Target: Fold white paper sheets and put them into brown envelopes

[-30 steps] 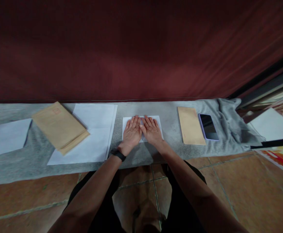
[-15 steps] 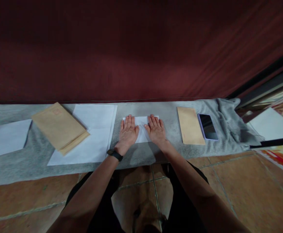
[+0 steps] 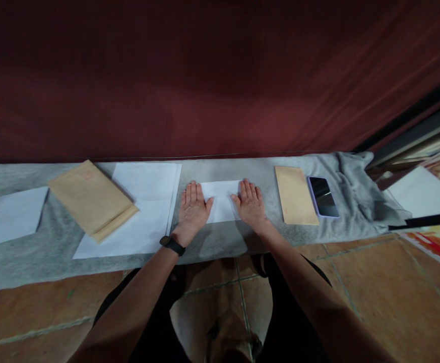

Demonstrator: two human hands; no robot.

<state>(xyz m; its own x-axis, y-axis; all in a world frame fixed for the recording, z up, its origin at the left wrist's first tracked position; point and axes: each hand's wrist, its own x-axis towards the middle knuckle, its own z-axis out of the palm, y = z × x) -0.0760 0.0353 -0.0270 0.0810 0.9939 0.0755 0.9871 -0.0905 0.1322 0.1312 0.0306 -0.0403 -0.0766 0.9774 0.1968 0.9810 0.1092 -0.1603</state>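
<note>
A small white sheet of paper (image 3: 222, 201), which looks folded, lies on the grey cloth between my hands. My left hand (image 3: 194, 207) rests flat over its left end, fingers stretched out and thumb apart. Over the right end lies my right hand (image 3: 250, 205), also flat with the fingers extended. Neither hand grips anything. The paper's side edges are partly hidden under the palms. A single brown envelope (image 3: 296, 195) lies to the right of my right hand.
Left of my hands, a stack of brown envelopes (image 3: 93, 199) overlaps larger white sheets (image 3: 149, 222). Another white sheet (image 3: 10, 214) is at the far left. A phone (image 3: 323, 196) sits beside the right envelope on the grey cloth (image 3: 227, 242). Behind rises a dark red surface (image 3: 220, 101).
My hands have slid apart across the paper, the left to the left and the right to the right. More of the paper's middle shows, and it looks flatter.
</note>
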